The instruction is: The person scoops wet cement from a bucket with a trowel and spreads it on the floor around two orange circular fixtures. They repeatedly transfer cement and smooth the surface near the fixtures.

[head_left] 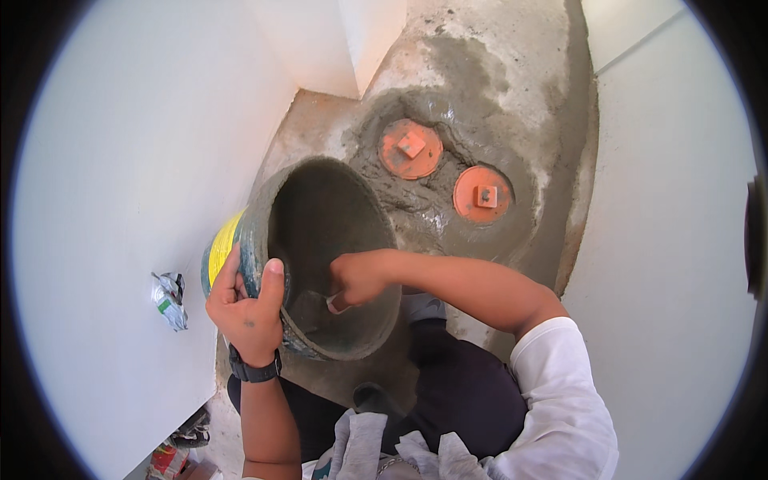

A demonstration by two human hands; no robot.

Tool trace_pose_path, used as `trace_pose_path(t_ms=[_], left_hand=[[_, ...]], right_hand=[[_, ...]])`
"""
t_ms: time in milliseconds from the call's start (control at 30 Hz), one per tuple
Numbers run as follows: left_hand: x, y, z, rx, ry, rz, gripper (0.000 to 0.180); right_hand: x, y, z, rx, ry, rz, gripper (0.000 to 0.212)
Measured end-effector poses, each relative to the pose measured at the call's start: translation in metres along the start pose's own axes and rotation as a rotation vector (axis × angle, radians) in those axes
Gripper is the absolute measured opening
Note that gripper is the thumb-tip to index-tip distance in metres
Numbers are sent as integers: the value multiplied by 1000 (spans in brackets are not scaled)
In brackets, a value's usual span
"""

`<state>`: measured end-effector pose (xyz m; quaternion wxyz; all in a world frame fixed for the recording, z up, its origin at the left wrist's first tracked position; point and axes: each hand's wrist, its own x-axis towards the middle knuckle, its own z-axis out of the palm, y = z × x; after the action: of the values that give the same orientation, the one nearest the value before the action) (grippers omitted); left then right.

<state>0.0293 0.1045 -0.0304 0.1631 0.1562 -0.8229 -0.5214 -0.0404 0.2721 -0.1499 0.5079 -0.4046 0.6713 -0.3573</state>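
A dark green bucket [340,352] with a yellow band is tilted so that its mouth faces me. My left hand [250,316] grips its left rim, thumb over the edge and fingers along the outside. Inside the bucket, my right hand [358,278] is closed around the handle of a trowel [310,312], whose grey blade lies against the inner wall near the rim. Grey mortar coats the inside, and the bottom is in shadow. Beyond the bucket, two round orange pipe caps, a left one [410,150] and a right one [481,194], are set in wet grey mortar.
White walls rise on the left [144,200] and right [672,200], with a white corner jutting in at the far left. A crumpled silver packet [170,301] shows at the left. Red and dark items [170,460] lie at the lower left. My bent legs are close to the bucket.
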Motion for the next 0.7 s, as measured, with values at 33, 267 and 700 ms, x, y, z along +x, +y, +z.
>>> trace_pose_path(t_ms=[33,267,700], left_hand=[[-1,-1,3,-20,7,15,56],[10,20,5,147,-49,14,50],[116,205,67,279,-629,29,37]], right_hand=[[-17,2,-4,149,-40,32,37],[-123,16,-3,605,196,58,37],[-393,58,63,994,1459,234,33]])
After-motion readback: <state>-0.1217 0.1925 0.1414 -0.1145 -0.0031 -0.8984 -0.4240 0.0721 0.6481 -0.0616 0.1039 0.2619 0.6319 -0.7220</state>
